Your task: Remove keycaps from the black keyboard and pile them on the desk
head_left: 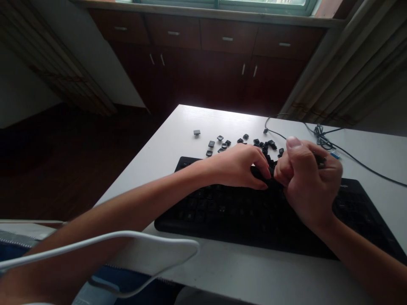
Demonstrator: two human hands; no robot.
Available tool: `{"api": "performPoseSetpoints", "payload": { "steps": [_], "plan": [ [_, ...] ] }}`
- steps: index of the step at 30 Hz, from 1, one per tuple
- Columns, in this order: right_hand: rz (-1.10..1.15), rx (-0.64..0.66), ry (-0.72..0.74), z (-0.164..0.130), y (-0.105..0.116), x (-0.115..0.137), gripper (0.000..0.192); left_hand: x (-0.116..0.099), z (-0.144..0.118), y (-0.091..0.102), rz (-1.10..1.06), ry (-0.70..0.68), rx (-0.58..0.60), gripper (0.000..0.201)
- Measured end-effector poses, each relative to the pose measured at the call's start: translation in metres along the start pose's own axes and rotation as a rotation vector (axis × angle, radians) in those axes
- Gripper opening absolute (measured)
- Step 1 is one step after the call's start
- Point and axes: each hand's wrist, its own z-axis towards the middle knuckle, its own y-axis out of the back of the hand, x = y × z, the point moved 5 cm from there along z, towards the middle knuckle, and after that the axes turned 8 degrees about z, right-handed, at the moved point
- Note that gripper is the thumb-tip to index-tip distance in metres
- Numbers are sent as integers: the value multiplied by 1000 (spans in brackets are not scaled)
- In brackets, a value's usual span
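Observation:
A black keyboard [244, 220] lies on the white table, under both my hands. My left hand [243, 165] reaches over its upper rows, with thumb and fingers curled toward each other at a dark part; whether they pinch a keycap is hidden. Close beside it, my right hand [307, 182] is closed in a fist, thumb up. A small piece of a thin dark tool [319, 160] shows at the back of that fist; its tip is hidden. Loose black keycaps [265, 148] lie in a heap behind the hands, and others [211, 144] are scattered to the left.
A black cable [365, 163] with a tied coil [319, 133] runs over the right of the white table [181, 120]. A blue plug [335, 155] lies behind my right hand. A white cord [127, 234] loops in front, across my left forearm. Wooden cabinets [203, 76] stand beyond.

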Motion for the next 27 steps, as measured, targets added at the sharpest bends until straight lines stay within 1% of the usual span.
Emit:
{"api": "performPoseSetpoints", "payload": {
  "steps": [6, 8, 12, 18, 21, 24, 27],
  "plan": [
    [-38, -23, 18, 1, -1, -1, 47, 0, 0, -3, -9, -17, -29, 17],
    [-36, -19, 25, 3, 0, 0, 47, -1, 0, -5, 6, -25, -22, 18],
    [49, -16, -24, 8, 5, -2, 48, -3, 0, -10, 30, -30, -49, 20],
    [211, -99, -126, 17, 15, -3, 52, -1, 3, -16, 63, -53, -145, 13],
    [233, -104, -127, 19, 17, -1, 53, 0, 4, -18, 71, -53, -168, 11],
    [238, -103, -116, 21, 21, 3, 54, 0, 3, -19, 75, -49, -190, 15],
    [258, -138, -116, 22, 26, 5, 53, -2, 3, -20, 72, -54, -192, 17]
  ]
}}
